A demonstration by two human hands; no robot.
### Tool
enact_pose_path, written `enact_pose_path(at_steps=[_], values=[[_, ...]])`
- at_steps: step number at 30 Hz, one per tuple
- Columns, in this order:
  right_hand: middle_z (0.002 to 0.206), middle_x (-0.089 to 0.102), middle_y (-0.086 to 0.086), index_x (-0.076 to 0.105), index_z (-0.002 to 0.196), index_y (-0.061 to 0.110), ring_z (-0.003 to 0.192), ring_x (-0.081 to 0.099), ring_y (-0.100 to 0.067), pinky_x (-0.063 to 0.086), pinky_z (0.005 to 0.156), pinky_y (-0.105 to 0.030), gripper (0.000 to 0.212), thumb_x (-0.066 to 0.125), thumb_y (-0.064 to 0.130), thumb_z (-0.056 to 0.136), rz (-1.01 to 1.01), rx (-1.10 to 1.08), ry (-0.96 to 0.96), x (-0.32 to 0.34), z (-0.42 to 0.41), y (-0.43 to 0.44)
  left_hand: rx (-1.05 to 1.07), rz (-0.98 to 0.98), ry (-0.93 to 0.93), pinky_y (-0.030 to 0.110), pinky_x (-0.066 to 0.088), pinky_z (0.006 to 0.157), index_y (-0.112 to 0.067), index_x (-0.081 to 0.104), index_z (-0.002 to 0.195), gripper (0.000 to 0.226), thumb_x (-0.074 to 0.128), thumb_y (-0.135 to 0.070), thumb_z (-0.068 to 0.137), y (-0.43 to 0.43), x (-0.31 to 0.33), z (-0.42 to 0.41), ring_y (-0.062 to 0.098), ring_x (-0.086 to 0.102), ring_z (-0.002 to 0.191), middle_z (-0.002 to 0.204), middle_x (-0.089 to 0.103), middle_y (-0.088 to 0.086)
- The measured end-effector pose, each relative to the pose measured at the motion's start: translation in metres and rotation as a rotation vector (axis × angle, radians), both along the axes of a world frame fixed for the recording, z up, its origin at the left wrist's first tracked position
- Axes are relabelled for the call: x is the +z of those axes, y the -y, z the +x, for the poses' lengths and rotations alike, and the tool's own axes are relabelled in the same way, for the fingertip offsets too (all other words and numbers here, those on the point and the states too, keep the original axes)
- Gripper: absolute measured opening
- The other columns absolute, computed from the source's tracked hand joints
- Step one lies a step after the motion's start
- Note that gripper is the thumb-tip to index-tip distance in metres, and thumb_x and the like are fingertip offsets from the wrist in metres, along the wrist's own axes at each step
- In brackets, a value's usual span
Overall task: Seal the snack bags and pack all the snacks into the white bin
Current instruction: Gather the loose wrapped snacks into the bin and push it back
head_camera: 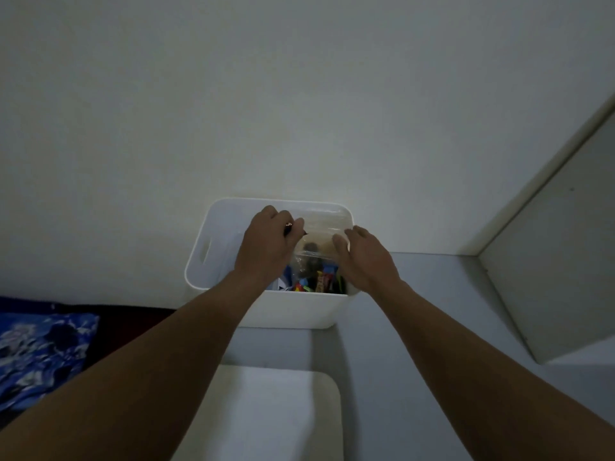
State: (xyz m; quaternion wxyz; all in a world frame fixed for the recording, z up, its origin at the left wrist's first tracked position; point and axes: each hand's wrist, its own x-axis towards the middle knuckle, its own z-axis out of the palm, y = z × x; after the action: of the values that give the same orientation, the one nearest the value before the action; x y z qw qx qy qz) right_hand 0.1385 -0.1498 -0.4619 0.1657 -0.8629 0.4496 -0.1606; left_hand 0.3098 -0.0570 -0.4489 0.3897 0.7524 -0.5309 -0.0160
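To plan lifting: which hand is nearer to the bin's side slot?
Left. The left hand is over the bin near the slot; the right hand, over the opposite rim. Both hold the bag.

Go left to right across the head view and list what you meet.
Blue patterned cloth → left wall of the white bin → left hand → clear snack bag → right hand → white panel.

One white rectangular plastic bin [213, 251]. Two hands above the bin: left hand [266, 241], right hand [362, 257]. One clear plastic bag [319, 224] in the bin. Several colourful snack packets [322, 281] inside the bin, too crowded to count. One white flat round-cornered panel [266, 414] before the bin. One blue patterned cloth [40, 351] left of the bin.
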Motion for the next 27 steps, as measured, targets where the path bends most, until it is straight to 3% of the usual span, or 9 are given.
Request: enact_pose_path(at_steps=[2, 4, 6, 9, 14, 19, 24, 27], values=[[0.134, 0.056, -0.014, 0.056, 0.129, 0.010, 0.124, 0.051, -0.027, 0.041, 0.098, -0.034, 0.053, 0.021, 0.043, 0.106, 0.099, 0.035, -0.069, -0.003, -0.007, 0.001, -0.048, 0.027, -0.032, 0.034, 0.041, 0.069, -0.005, 0.063, 0.082, 0.033, 0.052, -0.031, 0.098, 0.010, -0.008, -0.007, 0.022, 0.049, 0.077, 0.079, 0.045, 0.005], [0.153, 0.040, -0.014, 0.048, 0.141, 0.012, 0.142, 0.035, -0.026, 0.029, 0.114, -0.039, 0.057, 0.016, 0.044, 0.107, 0.158, 0.049, -0.096, -0.001, -0.012, -0.001, -0.079, 0.075, -0.049, 0.035, 0.042, 0.069, -0.007, 0.062, 0.079, 0.035, 0.051, -0.034, 0.098, 0.019, -0.016, -0.016, 0.021, 0.048, 0.077, 0.077, 0.044, 0.002], [0.159, 0.032, -0.012, 0.043, 0.146, 0.013, 0.148, 0.026, -0.023, 0.021, 0.119, -0.039, 0.057, 0.016, 0.044, 0.107, 0.187, 0.038, -0.080, 0.003, -0.014, -0.003, -0.096, 0.133, -0.029, 0.037, 0.045, 0.070, -0.010, 0.065, 0.076, 0.042, 0.046, -0.041, 0.098, 0.024, -0.024, -0.022, 0.025, 0.053, 0.077, 0.074, 0.048, 0.003], [0.159, 0.031, -0.011, 0.038, 0.150, 0.011, 0.149, 0.024, -0.022, 0.018, 0.120, -0.037, 0.058, 0.018, 0.044, 0.107, 0.218, 0.013, -0.075, 0.007, -0.015, -0.004, -0.105, 0.239, 0.080, 0.041, 0.047, 0.077, -0.018, 0.068, 0.081, 0.046, 0.035, -0.045, 0.100, 0.022, -0.027, -0.027, 0.028, 0.056, 0.084, 0.080, 0.064, 0.005], [0.157, 0.033, -0.014, 0.037, 0.148, 0.010, 0.146, 0.027, -0.024, 0.024, 0.116, -0.037, 0.060, 0.021, 0.049, 0.105, 0.199, 0.049, -0.159, 0.011, -0.021, -0.010, -0.125, 0.225, 0.230, 0.041, 0.049, 0.084, -0.025, 0.073, 0.098, 0.042, 0.037, -0.046, 0.097, 0.005, -0.022, -0.019, 0.024, 0.060, 0.096, 0.095, 0.073, -0.002], [0.161, 0.021, -0.019, 0.018, 0.155, 0.011, 0.149, 0.020, -0.032, 0.024, 0.117, -0.045, 0.065, 0.034, 0.047, 0.103, 0.128, 0.043, -0.216, 0.022, -0.031, -0.030, -0.046, 0.176, 0.326, 0.046, 0.043, 0.102, -0.016, 0.067, 0.120, 0.045, 0.044, -0.045, 0.095, -0.043, -0.010, -0.018, 0.034, 0.057, 0.117, 0.123, 0.067, 0.012], [0.144, 0.041, -0.023, 0.034, 0.148, 0.008, 0.131, 0.042, -0.040, 0.041, 0.104, -0.048, 0.061, 0.047, 0.041, 0.099, -0.030, 0.047, -0.150, 0.019, -0.048, -0.082, 0.084, 0.207, 0.319, 0.049, 0.040, 0.108, -0.014, 0.062, 0.129, 0.053, 0.043, -0.049, 0.094, -0.126, -0.023, -0.036, 0.037, 0.050, 0.129, 0.138, 0.056, 0.018], [0.149, 0.037, -0.024, 0.034, 0.148, 0.008, 0.137, 0.036, -0.039, 0.036, 0.110, -0.050, 0.063, 0.050, 0.041, 0.097, -0.006, 0.052, -0.102, -0.001, -0.061, -0.124, 0.155, 0.281, 0.299, 0.049, 0.037, 0.110, -0.014, 0.057, 0.135, 0.058, 0.040, -0.052, 0.094, -0.178, -0.040, -0.048, 0.036, 0.048, 0.131, 0.141, 0.053, 0.018]])
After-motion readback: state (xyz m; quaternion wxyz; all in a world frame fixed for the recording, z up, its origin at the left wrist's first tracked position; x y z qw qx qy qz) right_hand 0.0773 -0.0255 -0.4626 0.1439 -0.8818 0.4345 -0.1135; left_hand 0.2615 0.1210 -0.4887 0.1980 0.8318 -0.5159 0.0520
